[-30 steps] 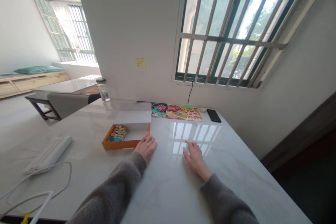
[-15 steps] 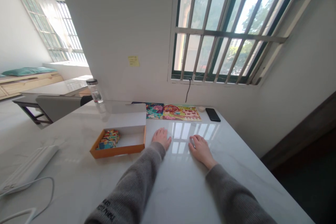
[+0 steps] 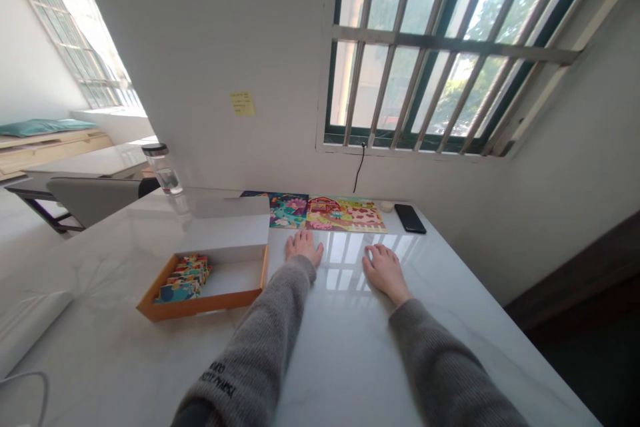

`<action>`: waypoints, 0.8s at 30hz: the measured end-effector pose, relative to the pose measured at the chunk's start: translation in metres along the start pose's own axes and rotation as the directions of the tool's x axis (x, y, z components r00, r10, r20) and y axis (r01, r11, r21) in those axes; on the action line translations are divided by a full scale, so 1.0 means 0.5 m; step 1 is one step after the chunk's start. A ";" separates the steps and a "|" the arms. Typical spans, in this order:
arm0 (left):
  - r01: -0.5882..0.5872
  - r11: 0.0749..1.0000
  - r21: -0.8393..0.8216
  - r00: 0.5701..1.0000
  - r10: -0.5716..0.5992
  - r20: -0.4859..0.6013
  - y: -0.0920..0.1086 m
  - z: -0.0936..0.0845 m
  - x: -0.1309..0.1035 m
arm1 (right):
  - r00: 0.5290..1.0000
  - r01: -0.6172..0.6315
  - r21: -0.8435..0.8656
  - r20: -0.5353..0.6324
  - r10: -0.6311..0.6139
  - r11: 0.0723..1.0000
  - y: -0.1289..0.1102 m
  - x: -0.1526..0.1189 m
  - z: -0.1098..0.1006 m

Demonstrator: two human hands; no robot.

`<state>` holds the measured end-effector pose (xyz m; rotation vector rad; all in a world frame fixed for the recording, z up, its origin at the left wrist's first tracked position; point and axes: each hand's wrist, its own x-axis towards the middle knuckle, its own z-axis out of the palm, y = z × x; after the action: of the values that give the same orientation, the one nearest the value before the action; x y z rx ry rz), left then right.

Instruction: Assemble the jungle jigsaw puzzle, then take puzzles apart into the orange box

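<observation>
One box lid point(image 3: 235, 230) partly hides the dark picture point(image 3: 289, 209).

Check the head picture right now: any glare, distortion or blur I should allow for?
Head view: the barred window reflects as glare on the white table between the left hand and right hand; head view: the bottle leans, probably wide-angle distortion; head view: writing on the yellow note is too small or soft to read.
</observation>
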<state>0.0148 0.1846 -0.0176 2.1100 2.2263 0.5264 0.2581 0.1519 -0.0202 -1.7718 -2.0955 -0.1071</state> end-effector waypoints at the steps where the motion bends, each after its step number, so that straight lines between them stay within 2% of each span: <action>1: 0.001 1.000 0.002 1.000 -0.001 -0.006 0.001 0.000 0.001 | 1.000 -0.001 -0.002 -0.006 0.001 1.000 0.000 0.003 0.001; 7: 0.012 1.000 0.016 1.000 -0.011 -0.022 0.004 0.004 0.000 | 0.999 -0.033 -0.015 -0.015 0.033 0.999 0.004 0.017 0.005; 12: 0.046 0.997 0.059 0.999 -0.045 -0.004 0.002 0.008 0.004 | 0.992 -0.127 -0.043 0.003 0.127 0.991 0.018 0.038 0.009; 16: 0.021 0.997 0.073 0.999 -0.024 0.032 -0.001 0.009 0.009 | 0.978 -0.204 -0.083 0.018 0.206 0.975 0.039 0.060 0.017; 20: -0.016 1.000 0.009 1.000 0.016 0.008 -0.008 0.007 0.019 | 0.971 -0.239 -0.046 0.009 0.239 0.970 0.062 0.091 0.027; 24: 0.052 0.990 -0.133 0.998 -0.054 -0.009 -0.016 0.001 0.033 | 0.954 -0.295 0.090 -0.023 0.298 0.951 0.082 0.125 0.031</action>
<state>0.0059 0.2008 -0.0166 1.9833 2.1813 0.6661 0.2863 0.2229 -0.0209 -1.9917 -1.7569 0.0330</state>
